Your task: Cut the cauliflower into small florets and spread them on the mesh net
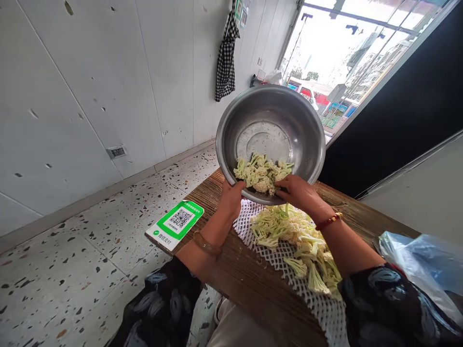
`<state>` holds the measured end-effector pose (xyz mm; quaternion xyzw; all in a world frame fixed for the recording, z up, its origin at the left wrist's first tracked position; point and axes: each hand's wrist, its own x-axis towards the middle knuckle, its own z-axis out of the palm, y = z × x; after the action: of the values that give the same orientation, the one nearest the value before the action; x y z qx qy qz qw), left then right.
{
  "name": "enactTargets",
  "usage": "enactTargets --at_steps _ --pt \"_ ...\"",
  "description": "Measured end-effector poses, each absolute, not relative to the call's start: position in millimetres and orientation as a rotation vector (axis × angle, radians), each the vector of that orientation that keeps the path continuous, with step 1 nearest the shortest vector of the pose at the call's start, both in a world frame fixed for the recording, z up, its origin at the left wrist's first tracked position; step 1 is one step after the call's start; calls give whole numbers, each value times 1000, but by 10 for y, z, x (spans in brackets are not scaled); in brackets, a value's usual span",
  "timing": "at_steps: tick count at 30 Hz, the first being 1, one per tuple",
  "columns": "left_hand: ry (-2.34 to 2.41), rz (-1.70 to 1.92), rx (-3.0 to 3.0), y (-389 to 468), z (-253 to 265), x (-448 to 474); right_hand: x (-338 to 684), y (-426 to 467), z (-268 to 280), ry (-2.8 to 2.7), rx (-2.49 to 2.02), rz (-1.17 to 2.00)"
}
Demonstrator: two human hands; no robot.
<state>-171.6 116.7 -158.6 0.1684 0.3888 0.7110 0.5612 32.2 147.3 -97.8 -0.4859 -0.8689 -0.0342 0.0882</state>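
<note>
A steel bowl [289,125], tilted toward the camera on the table edge, holds pale green cauliflower florets [261,172].

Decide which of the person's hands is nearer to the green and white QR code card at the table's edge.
Left. The left hand grips the tilted steel bowl's near rim, just above the green and white QR code card. The right hand holds the rim farther away, over the cauliflower pile.

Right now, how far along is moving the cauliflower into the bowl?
Partly done: some florets lie in the tilted metal bowl. The left hand grips the rim, and the right hand reaches in at the florets. A larger pile remains on the white mesh.
</note>
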Motion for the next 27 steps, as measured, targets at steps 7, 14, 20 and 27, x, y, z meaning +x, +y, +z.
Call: enactTargets --at_steps 7,14,20,27 --pt "892 1724 384 1201 -1603 -1682 377 1473 -1058 -2558 -1422 75" --pt "912 1722 412 1204 -1601 -1684 331 1385 -1053 -2553 -1410 88" --pt "924 1709 419 1225 -1621 -1691 262 1344 -1084 -2519 -1322 303" --pt "1084 1602 471 1348 -1790 -1751 259 1437 -1200 -2330 -1292 532"
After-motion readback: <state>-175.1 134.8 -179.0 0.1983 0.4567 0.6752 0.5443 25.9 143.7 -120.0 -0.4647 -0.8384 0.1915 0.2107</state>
